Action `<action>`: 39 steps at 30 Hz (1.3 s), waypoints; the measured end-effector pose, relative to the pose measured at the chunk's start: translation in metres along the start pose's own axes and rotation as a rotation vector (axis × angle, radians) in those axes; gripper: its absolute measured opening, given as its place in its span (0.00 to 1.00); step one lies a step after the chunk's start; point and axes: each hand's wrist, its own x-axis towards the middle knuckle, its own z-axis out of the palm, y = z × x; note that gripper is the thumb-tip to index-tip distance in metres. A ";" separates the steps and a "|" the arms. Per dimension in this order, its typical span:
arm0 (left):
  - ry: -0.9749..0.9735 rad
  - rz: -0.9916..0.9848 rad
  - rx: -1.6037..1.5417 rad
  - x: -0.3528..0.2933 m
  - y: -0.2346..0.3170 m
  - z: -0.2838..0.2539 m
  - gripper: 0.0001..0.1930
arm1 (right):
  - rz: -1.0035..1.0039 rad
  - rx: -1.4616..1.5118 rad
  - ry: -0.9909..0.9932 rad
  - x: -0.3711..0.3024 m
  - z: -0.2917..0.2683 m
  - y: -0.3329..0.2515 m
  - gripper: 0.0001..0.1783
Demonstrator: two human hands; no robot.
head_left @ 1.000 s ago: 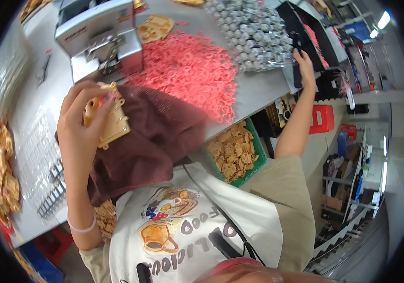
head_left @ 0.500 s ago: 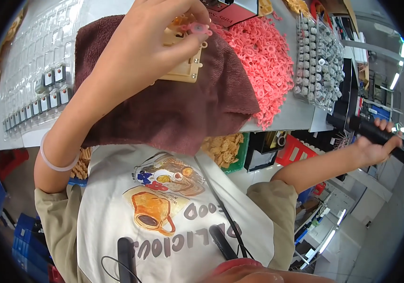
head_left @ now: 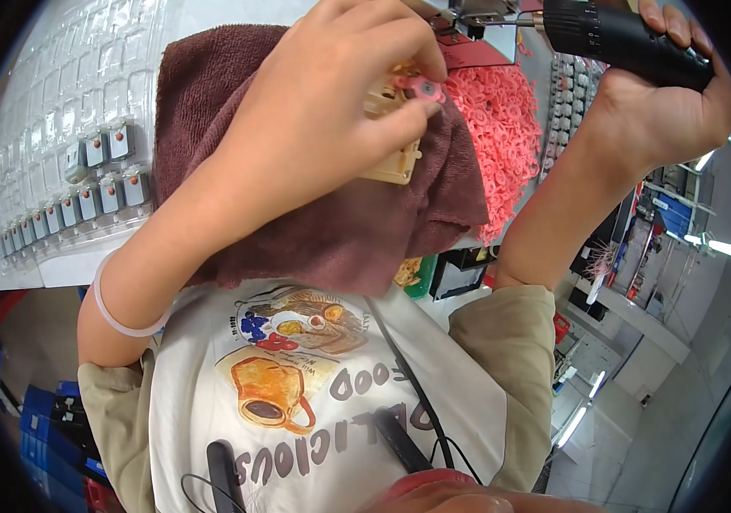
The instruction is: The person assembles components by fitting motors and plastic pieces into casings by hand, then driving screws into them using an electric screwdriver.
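Note:
Thumb and fingertips of my left hand [head_left: 340,81] are closed around a small pink plastic part [head_left: 426,88] with a round centre. The part sits at a beige plastic fixture [head_left: 395,167], mostly covered by that hand. Under the fixture lies a folded dark maroon towel [head_left: 297,231]. My right hand [head_left: 669,111] is wrapped round a black electric screwdriver [head_left: 592,34], held level at the upper right. Its thin bit points left, its tip at the metal front of a red-and-black boxy device [head_left: 481,51], probably a screw feeder.
A heap of pink plastic parts [head_left: 498,128] lies right of the towel. Beyond it stands a tray of small grey-white pieces [head_left: 563,107]. At the left, a clear blister tray [head_left: 66,94] holds several small grey blocks [head_left: 88,201]. Below the table edge is a green bin [head_left: 423,278].
My right hand has swung up and inward with the screwdriver, bringing its bit to the boxy device. My left hand stays on the pink part; the view has shifted slightly.

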 end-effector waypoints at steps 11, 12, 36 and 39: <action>0.056 -0.003 0.006 -0.001 -0.001 0.003 0.10 | -0.033 0.021 -0.152 -0.010 0.041 0.015 0.14; 0.054 -0.004 0.007 -0.001 -0.001 0.003 0.10 | -0.038 0.023 -0.162 -0.012 0.044 0.014 0.14; 0.071 0.025 0.082 -0.003 -0.001 0.005 0.10 | -0.160 -0.175 0.195 -0.027 0.092 0.017 0.23; 0.062 0.025 0.075 -0.002 -0.001 0.004 0.10 | -0.165 -0.191 0.151 -0.026 0.084 0.017 0.22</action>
